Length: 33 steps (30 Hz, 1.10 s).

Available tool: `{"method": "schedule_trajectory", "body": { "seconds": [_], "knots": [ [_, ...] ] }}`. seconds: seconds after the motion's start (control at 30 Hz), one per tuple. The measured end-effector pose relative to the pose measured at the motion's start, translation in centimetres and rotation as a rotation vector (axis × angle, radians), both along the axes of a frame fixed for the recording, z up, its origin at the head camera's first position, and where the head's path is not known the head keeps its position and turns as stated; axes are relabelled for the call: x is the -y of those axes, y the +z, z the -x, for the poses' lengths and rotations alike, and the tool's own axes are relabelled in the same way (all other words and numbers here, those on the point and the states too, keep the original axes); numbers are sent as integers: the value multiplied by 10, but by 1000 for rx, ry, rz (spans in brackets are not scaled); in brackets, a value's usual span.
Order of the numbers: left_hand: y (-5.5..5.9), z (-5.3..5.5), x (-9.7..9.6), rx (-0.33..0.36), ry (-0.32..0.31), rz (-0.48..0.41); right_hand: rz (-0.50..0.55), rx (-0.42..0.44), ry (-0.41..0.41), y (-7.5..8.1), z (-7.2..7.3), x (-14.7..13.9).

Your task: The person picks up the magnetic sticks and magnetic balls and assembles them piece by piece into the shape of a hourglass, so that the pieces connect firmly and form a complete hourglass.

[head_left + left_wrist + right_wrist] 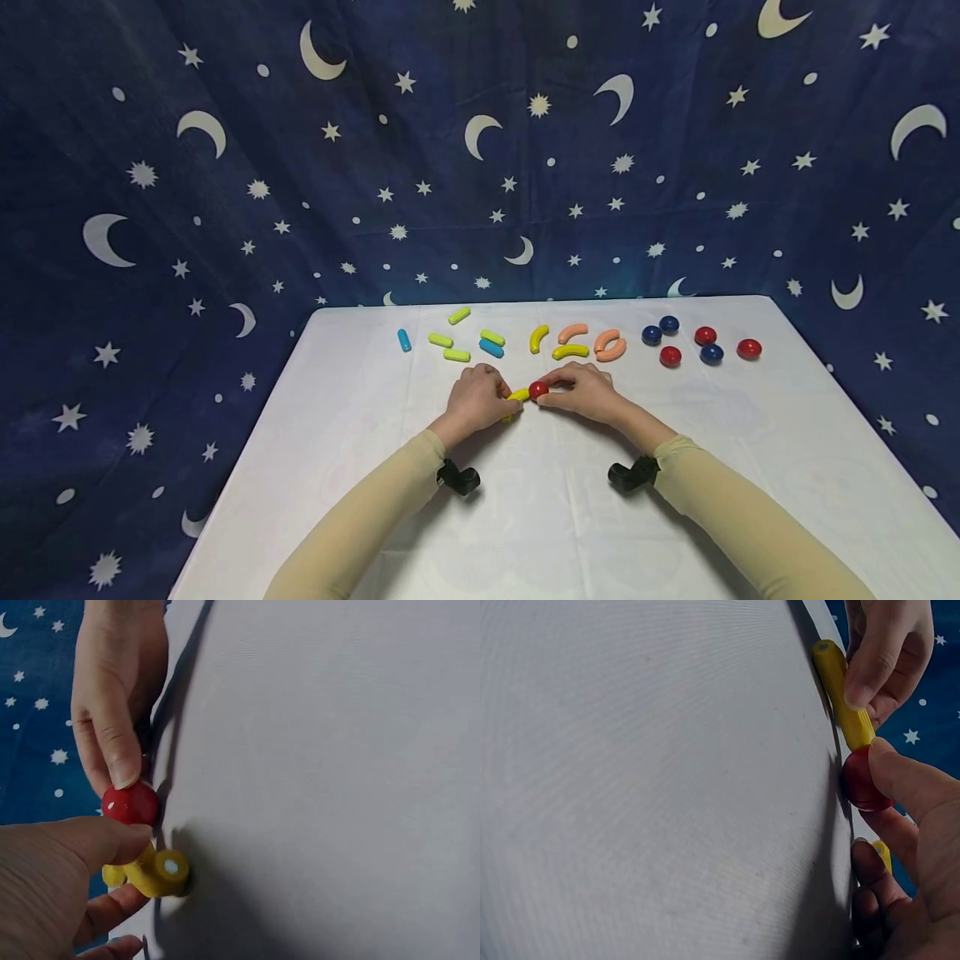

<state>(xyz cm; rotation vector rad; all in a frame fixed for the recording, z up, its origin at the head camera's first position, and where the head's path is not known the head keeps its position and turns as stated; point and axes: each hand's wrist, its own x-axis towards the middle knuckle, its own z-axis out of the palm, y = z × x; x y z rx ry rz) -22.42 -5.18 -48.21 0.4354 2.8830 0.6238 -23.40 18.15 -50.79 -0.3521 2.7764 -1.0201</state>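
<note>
Near the middle of the table, my left hand [478,395] holds a yellow curved stick [519,395] between thumb and fingers. In the left wrist view a pale round spot shows on one end of the yellow stick [163,873]. A glossy red ball [538,390] is pinched between the thumb and fingers of my right hand [587,392]. Ball and stick meet end to end in the right wrist view, where the red ball [864,780] sits against the ribbed yellow stick [843,694]. My fingers partly cover both pieces.
Farther back on the white table [360,417] lie lime sticks [456,355], blue sticks [404,340], yellow curved sticks [570,352] and salmon curved sticks [573,332]. To the right are red balls [671,357] and blue balls [712,354]. A starry cloth [435,167] hangs behind.
</note>
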Motion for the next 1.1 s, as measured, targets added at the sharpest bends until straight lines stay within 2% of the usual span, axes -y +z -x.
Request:
{"method": "schedule_trajectory", "body": {
  "seconds": [0.17, 0.43, 0.6, 0.77, 1.1],
  "knots": [
    [-3, -1, -2, -21, -33, -13, 7, 6, 11, -2, 0, -2],
    [-3, 0, -3, -45, -50, -17, 25, 19, 30, -1, -1, -4],
    [0, -1, -2, -49, -45, -20, 25, 2, 51, -2, 0, -7],
    [0, 0, 4, -60, -35, 0, 23, 24, 72, -2, 1, -8],
    [-1, 2, 8, -63, -61, -5, 31, 22, 71, 0, -2, -9]
  ]
}}
